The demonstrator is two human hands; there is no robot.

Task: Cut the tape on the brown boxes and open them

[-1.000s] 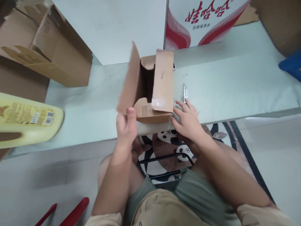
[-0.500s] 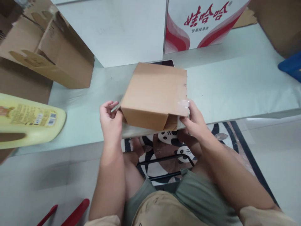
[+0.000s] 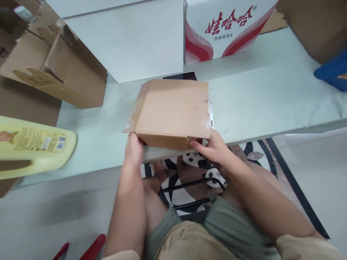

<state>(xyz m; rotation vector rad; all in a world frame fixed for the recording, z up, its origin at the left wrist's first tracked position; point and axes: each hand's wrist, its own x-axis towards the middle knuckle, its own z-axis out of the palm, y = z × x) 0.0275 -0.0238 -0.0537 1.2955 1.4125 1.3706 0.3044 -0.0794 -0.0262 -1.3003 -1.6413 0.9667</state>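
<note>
A small brown cardboard box sits at the front edge of the table, its broad face up and side flaps sticking out. Clear tape clings to the left flap and the right edge. My left hand grips the box's left front corner from below the flap, most of its fingers hidden. At the right front corner, my right hand holds the box, thumb on the front and other fingers behind the edge. A flat device with a dark screen lies behind the box, partly covered.
Behind stand a large white box and a white-and-red printed carton. Open cardboard cartons and a yellow jug are at left. A blue object lies far right. The cloth-covered table ends just before my knees.
The left flap, with tape on it, now sticks out to the left. My left hand has slipped beneath it. My right thumb has moved onto the box's front, and the box is turned slightly.
</note>
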